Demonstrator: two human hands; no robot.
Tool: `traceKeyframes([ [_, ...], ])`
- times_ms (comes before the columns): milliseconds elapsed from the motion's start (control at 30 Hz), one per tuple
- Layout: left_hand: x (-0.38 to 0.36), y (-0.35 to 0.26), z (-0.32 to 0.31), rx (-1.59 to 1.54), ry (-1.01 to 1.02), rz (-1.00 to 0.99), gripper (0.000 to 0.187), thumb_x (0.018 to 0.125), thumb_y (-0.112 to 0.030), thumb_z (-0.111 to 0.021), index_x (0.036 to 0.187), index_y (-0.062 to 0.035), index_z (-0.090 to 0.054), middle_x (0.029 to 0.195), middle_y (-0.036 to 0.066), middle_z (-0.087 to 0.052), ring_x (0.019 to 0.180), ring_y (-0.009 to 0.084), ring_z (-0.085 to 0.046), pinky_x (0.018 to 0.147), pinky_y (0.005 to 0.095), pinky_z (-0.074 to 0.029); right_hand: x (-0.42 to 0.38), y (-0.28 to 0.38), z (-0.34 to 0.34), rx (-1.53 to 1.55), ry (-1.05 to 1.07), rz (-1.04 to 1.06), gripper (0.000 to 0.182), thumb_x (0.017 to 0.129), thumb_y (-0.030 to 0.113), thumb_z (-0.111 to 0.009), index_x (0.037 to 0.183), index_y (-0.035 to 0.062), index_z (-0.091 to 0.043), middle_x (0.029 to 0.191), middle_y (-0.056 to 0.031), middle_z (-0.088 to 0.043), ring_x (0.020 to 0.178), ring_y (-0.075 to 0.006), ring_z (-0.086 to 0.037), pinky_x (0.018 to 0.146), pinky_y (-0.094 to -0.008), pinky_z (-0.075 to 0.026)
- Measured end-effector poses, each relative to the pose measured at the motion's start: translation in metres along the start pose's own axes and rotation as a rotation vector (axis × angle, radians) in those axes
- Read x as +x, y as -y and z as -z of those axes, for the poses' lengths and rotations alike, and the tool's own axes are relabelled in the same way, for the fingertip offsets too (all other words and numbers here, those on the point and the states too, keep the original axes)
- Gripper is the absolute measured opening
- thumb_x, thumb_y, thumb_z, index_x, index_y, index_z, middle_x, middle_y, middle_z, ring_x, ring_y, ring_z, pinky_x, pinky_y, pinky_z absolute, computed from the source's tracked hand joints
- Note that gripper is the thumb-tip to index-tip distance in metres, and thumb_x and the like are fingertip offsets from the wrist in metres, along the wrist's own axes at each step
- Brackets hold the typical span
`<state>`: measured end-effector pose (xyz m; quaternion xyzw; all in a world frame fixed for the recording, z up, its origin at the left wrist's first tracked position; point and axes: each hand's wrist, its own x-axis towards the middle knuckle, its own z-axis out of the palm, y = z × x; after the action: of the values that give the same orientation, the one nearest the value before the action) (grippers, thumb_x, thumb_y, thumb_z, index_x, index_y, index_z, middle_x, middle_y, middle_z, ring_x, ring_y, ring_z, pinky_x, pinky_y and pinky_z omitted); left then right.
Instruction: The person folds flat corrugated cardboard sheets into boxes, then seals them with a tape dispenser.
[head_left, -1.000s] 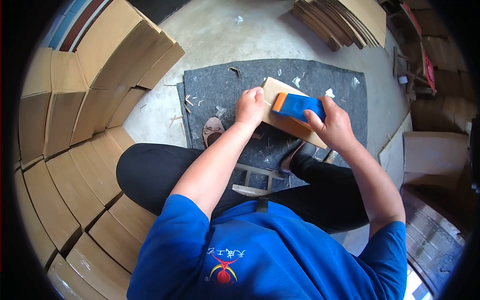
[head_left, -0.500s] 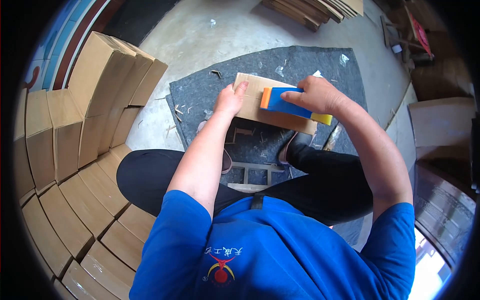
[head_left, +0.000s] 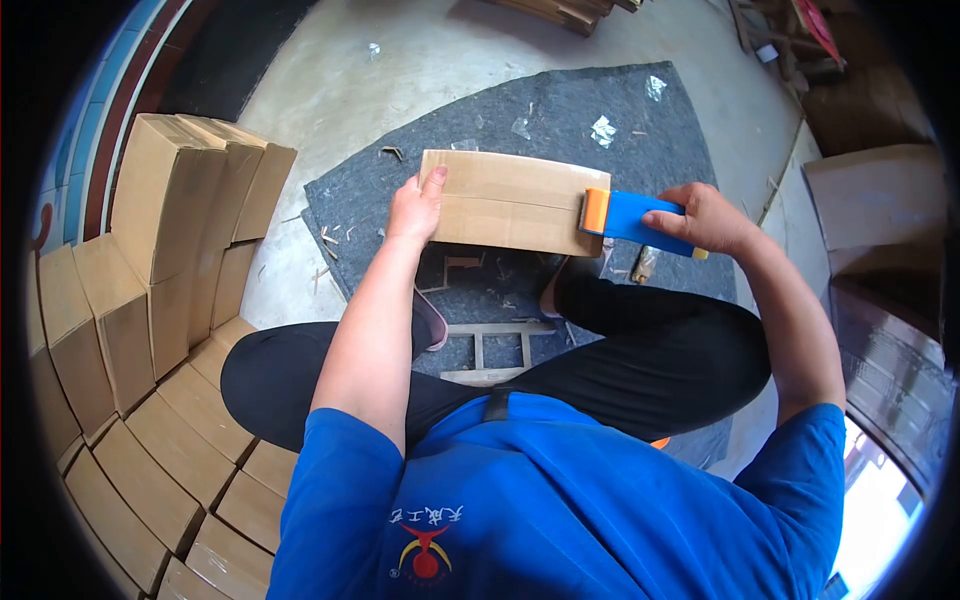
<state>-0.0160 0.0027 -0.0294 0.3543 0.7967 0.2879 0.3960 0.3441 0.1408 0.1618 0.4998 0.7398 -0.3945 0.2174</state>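
The grip of the left hand [head_left: 415, 208] is closed on the left end of a cardboard box [head_left: 515, 198], thumb on the upper face and the fingers mostly hidden by the near side and edge. The right hand [head_left: 703, 220] is wrapped round a blue tool [head_left: 640, 220], probably a tape dispenser, whose orange end overlaps the right end of the box and seems to touch it.

The box lies across the upper middle of the frame, its seam running lengthwise along the face. It looks light for its size and fairly stiff, though the contents cannot be seen. The ends and long edges should bear a firm hold best; the middle, along the seam, would probably give under a hard press. Plain cardboard should offer good friction, while any glossy strip near the edge may be slicker. The tool looks like hard plastic, best held round its blue body, away from the orange end.

Farther out, a dark mat [head_left: 560, 100] with scraps [head_left: 603, 131] on it spreads beneath the box, and a slatted frame [head_left: 484, 377] sits lower, between the knees. Stacked cartons [head_left: 160, 440] fill the left and lower left of the frame.
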Motion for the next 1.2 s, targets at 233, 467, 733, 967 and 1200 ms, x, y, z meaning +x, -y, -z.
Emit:
traceKeyframes([
  [233, -0.030, -0.039, -0.010, 0.676, -0.337, -0.125, 0.070, 0.096, -0.053, -0.053, 0.152, -0.0143, -0.037, 0.162, 0.013, -0.026, 0.149, 0.0318, -0.025, 0.118, 0.0605, -0.016, 0.008, -0.019, -0.008, 0.040, -0.045, 0.025, 0.060, 0.087, 0.055, -0.066, 0.107, -0.0010, -0.073, 0.091, -0.0183, -0.073, 0.088, -0.0271, -0.072, 0.082, -0.0382, -0.057],
  [467, -0.071, -0.088, -0.090, 0.798, -0.139, -0.407, 0.074, 0.100, -0.046, -0.047, 0.158, -0.0072, -0.022, 0.167, 0.014, -0.009, 0.155, 0.0281, -0.003, 0.123, 0.0519, -0.002, 0.015, -0.031, -0.010, 0.040, -0.042, 0.096, 0.065, 0.085, 0.060, -0.064, 0.105, -0.0021, -0.073, 0.090, -0.0201, -0.072, 0.085, -0.0285, -0.072, 0.081, -0.0401, -0.056],
  [733, -0.080, -0.089, -0.106, 0.674, -0.189, -0.570, 0.058, 0.097, -0.034, -0.056, 0.148, -0.0091, -0.043, 0.162, 0.014, -0.026, 0.153, 0.0305, -0.015, 0.123, 0.0524, -0.008, 0.019, -0.038, -0.012, 0.032, -0.038, 0.089, 0.065, 0.086, 0.059, -0.065, 0.109, -0.0017, -0.072, 0.096, -0.0203, -0.071, 0.090, -0.0281, -0.070, 0.083, -0.0391, -0.055],
  [967, -0.128, -0.112, -0.140, 0.583, -0.064, -0.567, 0.090, 0.080, -0.049, -0.067, 0.150, -0.0011, -0.034, 0.161, 0.021, -0.024, 0.153, 0.0349, -0.012, 0.122, 0.0554, -0.002, 0.023, -0.048, -0.016, 0.054, -0.046, 0.179, 0.071, 0.084, 0.064, -0.061, 0.104, -0.0028, -0.073, 0.094, -0.0231, -0.072, 0.091, -0.0331, -0.071, 0.085, -0.0409, -0.055],
  [1200, -0.125, -0.118, -0.157, 0.609, -0.140, -0.448, 0.101, 0.077, -0.058, -0.071, 0.152, -0.0028, -0.030, 0.163, 0.020, -0.021, 0.153, 0.0328, -0.011, 0.121, 0.0560, -0.003, 0.019, -0.049, -0.014, 0.054, -0.078, 0.173, 0.065, 0.084, 0.059, -0.064, 0.105, -0.0021, -0.073, 0.093, -0.0207, -0.072, 0.088, -0.0297, -0.071, 0.083, -0.0398, -0.055],
])
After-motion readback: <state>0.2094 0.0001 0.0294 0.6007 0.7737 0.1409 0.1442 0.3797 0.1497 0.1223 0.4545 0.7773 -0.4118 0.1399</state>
